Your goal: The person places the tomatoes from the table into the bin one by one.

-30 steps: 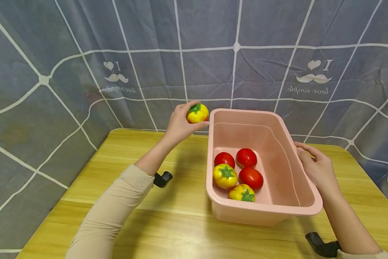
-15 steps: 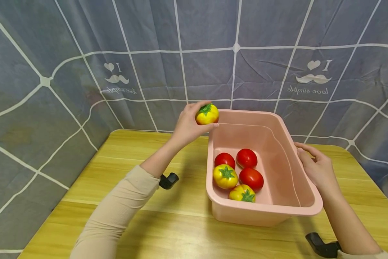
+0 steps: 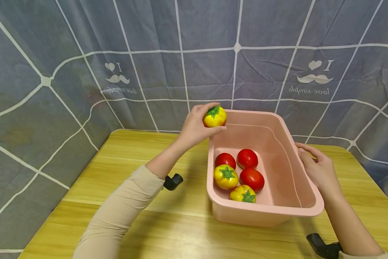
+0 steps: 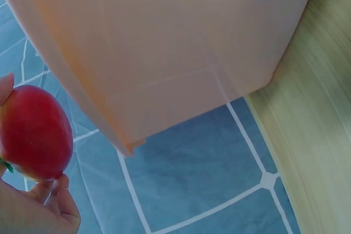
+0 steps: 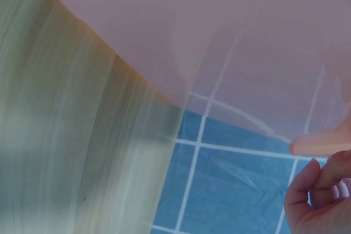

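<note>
My left hand point(image 3: 197, 124) holds a tomato point(image 3: 215, 117), yellow with a green leafy top, between thumb and fingers, over the bin's far left corner. Its red underside shows in the left wrist view, where the tomato point(image 4: 37, 132) hangs beside the bin's wall point(image 4: 181, 42). On the right, my right hand point(image 3: 320, 167) grips the rim of the pink bin point(image 3: 265, 210). In the right wrist view the curled fingers point(image 5: 299, 190) lie at the rim point(image 5: 323, 142). Inside the bin, a yellow tomato point(image 3: 225, 177), another yellow tomato point(image 3: 242, 194) and red ones point(image 3: 251, 179) lie together at the left.
The bin stands on a wooden table point(image 3: 168, 223). A grey-blue curtain point(image 3: 155, 75) with white lines hangs behind and to the left. Black wrist mounts show at the left wrist point(image 3: 172, 182) and the right wrist point(image 3: 323, 246).
My left hand has carried the tomato rightward, from left of the bin to over its far left corner. The right hand and the bin have stayed in place.
</note>
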`<action>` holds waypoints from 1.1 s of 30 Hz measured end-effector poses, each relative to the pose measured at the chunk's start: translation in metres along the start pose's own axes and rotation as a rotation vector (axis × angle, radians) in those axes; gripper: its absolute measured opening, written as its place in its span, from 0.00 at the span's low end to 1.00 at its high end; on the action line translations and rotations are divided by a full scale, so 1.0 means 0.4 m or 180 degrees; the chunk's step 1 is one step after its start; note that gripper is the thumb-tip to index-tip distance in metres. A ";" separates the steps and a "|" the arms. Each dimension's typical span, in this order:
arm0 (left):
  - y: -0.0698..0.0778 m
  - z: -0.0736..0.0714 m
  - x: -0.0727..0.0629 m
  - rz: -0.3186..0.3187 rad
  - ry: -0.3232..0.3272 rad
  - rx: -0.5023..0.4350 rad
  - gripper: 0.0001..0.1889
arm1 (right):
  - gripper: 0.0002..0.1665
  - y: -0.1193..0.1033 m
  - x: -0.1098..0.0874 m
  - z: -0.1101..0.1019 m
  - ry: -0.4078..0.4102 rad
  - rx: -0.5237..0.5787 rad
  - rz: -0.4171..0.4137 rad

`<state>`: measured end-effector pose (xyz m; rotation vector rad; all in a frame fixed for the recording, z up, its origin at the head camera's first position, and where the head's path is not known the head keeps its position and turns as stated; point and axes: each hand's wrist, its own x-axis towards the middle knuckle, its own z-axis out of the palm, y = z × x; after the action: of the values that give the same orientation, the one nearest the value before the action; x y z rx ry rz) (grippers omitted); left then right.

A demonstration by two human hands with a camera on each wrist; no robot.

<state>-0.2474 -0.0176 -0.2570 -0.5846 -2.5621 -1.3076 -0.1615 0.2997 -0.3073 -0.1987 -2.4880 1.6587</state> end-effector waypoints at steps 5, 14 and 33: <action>0.004 0.013 0.001 0.0058 -0.0044 0.0034 0.35 | 0.25 -0.002 -0.001 0.000 -0.0006 -0.0029 0.0026; 0.018 0.036 -0.001 0.0027 -0.0174 0.0091 0.34 | 0.22 0.000 0.000 0.001 0.0020 0.0004 0.0010; 0.025 0.085 0.003 0.0230 -0.0367 0.0125 0.33 | 0.22 0.001 -0.001 -0.001 0.0021 -0.0020 0.0012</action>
<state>-0.2444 0.0154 -0.2691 -0.7582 -2.6242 -1.2311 -0.1611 0.3001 -0.3076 -0.2092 -2.4898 1.6492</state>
